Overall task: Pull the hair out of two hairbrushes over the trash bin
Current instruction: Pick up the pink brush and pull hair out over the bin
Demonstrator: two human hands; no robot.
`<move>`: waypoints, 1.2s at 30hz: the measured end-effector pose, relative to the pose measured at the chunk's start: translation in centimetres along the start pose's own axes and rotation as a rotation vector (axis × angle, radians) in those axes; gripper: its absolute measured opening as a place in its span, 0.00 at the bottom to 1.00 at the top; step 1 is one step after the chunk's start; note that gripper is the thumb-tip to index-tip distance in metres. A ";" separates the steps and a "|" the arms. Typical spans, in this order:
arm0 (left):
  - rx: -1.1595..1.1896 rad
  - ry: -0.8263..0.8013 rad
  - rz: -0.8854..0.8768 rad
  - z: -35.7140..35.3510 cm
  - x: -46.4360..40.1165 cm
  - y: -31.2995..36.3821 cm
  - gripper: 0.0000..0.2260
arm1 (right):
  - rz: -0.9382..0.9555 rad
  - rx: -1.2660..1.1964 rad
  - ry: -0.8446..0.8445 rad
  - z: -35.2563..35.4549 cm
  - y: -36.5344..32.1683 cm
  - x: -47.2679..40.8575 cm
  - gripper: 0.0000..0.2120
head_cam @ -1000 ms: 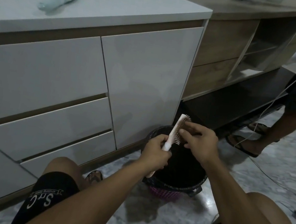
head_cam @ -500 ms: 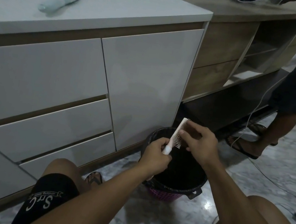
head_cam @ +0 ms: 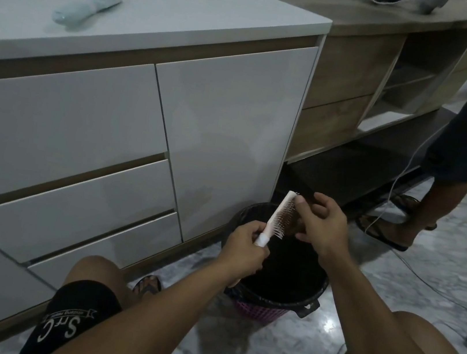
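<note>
A pale pink hairbrush stands nearly upright over the black-lined trash bin, bristles facing right. My left hand is closed around its handle. My right hand is at the bristles, thumb near the brush tip, fingers pinching a dark clump of hair against the bristle side. A second, light blue hairbrush lies on the white cabinet top at the far left, out of reach of both hands.
The bin sits in a purple basket on the marble floor, against the white cabinet. Another person's legs in sandals stand at the right. A white cable trails across the floor. My knees flank the bin.
The brush stayed over the bin. My right hand's fingers shifted along the bristles and now pinch a clump of hair. The other person stepped closer at the right.
</note>
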State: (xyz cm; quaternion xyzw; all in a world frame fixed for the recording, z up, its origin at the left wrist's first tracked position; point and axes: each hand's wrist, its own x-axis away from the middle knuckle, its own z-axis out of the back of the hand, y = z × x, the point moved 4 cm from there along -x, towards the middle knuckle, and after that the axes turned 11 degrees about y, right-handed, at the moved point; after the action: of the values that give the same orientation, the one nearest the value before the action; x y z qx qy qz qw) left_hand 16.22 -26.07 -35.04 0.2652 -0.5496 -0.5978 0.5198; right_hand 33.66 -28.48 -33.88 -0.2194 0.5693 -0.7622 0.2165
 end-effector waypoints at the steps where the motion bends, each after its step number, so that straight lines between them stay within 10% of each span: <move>1: 0.001 -0.006 -0.007 -0.1 -0.1 0.0 0.20 | 0.018 0.001 -0.006 -0.1 0.1 0.0 0.25; 13: 0.087 -0.033 0.108 0.4 -1.3 -1.2 0.20 | -0.150 -0.203 0.253 1.2 0.7 -2.2 0.08; 21: 0.123 -0.037 0.100 0.3 -2.2 -0.8 0.18 | -0.157 -0.107 -0.152 -1.1 0.3 -1.0 0.13; 32: 0.120 -0.071 0.112 -0.6 -2.8 -1.0 0.18 | -0.192 -0.118 0.084 0.2 0.9 -2.6 0.07; 36: 0.112 -0.057 0.121 -0.6 -3.3 -1.1 0.19 | -0.240 -0.122 -0.119 -0.4 0.7 -2.0 0.12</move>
State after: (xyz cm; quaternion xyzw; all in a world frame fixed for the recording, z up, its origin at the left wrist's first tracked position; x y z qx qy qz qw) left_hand 17.44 -23.47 -37.00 0.2430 -0.6118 -0.5410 0.5234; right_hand 35.10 -27.16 -34.80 -0.3435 0.5703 -0.7323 0.1433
